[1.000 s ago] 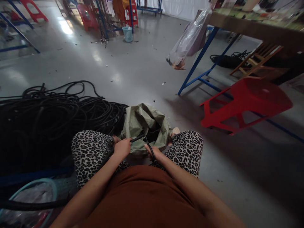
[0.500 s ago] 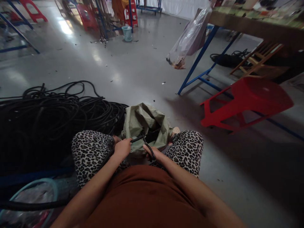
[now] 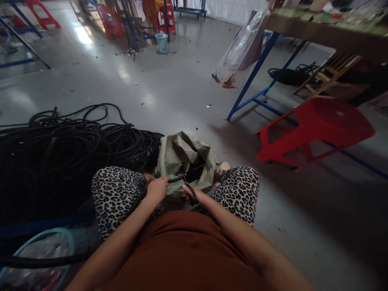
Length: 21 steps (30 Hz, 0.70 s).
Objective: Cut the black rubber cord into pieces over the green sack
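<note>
- The left hand (image 3: pixel 157 190) is clamping round a black cord (image 3: pixel 176 179), its curled fingertips hiding from view underneath; the cord's short end is poking out over the mouth of a sack (image 3: pixel 169 153) between the knees.
- The right hand (image 3: pixel 199 195) is closing round the handles of black scissors (image 3: pixel 192 193); the blades are meeting the cord's tip, but dim light is blurring them (whether they are biting into it, I cannot tell).
- Shadow is swallowing the sack's inside; something dark is lying there, too murky to name.
- The frame's left edge is cutting off a pile (image 3: pixel 75 141) of cords, and a basket (image 3: pixel 71 238) at the lower left is running out of view.
- Compared with a second ago, the cord's end is lying a little lower and more level; the sack, the pile and the red stool (image 3: pixel 333 121) are keeping their places.
- The sack is showing a woven, grey-green, crumpled skin, its rim folding outward; the pile is coiling in loose, rubbery-looking loops.
- Leopard-print trousers (image 3: pixel 118 194) are flanking the sack, and a plain rust-brown top (image 3: pixel 182 250) is filling the bottom.
- A clear plastic bag (image 3: pixel 233 56) is hanging beside a blue-legged table (image 3: pixel 303 28) above the smooth grey floor (image 3: pixel 182 93).
</note>
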{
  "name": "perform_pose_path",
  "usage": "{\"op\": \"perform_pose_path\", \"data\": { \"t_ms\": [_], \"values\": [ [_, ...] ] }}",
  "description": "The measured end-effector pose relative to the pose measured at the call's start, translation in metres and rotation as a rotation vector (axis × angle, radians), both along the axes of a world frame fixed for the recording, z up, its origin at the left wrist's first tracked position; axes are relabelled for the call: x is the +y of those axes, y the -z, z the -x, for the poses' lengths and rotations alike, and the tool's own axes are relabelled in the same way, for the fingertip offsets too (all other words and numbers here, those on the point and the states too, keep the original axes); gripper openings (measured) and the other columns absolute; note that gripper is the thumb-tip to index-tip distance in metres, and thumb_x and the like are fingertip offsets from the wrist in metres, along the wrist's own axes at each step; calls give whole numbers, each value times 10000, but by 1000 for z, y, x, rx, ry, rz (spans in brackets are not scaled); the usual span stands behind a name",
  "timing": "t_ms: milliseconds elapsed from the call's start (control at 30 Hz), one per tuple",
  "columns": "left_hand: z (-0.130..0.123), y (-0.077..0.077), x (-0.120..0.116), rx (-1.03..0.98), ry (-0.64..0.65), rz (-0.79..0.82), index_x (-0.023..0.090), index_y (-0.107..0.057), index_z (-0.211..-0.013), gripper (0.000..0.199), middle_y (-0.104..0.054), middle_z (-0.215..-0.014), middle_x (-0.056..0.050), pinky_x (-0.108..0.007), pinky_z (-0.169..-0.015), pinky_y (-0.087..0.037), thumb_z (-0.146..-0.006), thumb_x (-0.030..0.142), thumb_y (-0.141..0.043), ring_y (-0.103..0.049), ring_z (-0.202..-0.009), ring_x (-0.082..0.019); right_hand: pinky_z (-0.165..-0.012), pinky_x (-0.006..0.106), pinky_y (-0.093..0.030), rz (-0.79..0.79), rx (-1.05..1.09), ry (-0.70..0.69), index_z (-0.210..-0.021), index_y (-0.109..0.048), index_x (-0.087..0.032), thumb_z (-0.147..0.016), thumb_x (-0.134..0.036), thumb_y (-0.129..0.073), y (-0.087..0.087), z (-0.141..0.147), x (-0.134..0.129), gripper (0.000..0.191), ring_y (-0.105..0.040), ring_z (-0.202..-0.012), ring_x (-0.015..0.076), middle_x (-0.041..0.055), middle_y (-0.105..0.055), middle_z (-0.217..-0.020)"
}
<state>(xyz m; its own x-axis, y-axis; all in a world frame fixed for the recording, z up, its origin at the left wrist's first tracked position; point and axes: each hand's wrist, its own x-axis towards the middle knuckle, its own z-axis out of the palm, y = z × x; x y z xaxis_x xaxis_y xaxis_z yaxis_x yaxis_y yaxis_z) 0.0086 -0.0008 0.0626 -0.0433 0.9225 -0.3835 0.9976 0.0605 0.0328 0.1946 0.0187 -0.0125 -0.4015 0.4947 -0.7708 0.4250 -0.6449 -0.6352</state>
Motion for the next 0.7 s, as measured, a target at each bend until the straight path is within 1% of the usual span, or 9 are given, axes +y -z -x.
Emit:
{"op": "perform_pose_path", "data": {
  "t_ms": [200,367,567,700],
  "values": [
    [-1,-4,-1,5,12,1,246,-550,-1111,311,-624,-940,-85,-291,-767,-425,-852,237,-378,-582,-896,-190,-400,187,-402,6,17,-10,-779,-560,-104,-771,-598,-472,-8,-1,1,502,-531,-424,108,25,-563,-531],
    [-1,-2,-1,9,44,-8,245,-556,-1104,312,-627,-937,-83,-290,-760,-428,-848,225,-379,-582,-886,-192,-401,186,-410,26,23,8,-812,-563,-106,-765,-616,-468,-15,-2,1,521,-543,-442,112,25,-567,-540],
    [0,0,-1,5,53,-34,238,-553,-1108,317,-628,-917,-88,-291,-753,-428,-848,225,-374,-587,-872,-196,-356,185,-384,46,-10,59,-685,-519,-127,-765,-619,-459,-12,3,0,502,-479,-357,92,-11,-494,-455],
    [1,1,0,21,46,-47,232,-547,-1115,327,-628,-908,-88,-297,-720,-436,-855,222,-348,-592,-848,-203,-342,190,-378,29,-4,54,-651,-497,-138,-776,-626,-427,-9,3,-1,509,-461,-322,90,-23,-472,-427]
  ]
}}
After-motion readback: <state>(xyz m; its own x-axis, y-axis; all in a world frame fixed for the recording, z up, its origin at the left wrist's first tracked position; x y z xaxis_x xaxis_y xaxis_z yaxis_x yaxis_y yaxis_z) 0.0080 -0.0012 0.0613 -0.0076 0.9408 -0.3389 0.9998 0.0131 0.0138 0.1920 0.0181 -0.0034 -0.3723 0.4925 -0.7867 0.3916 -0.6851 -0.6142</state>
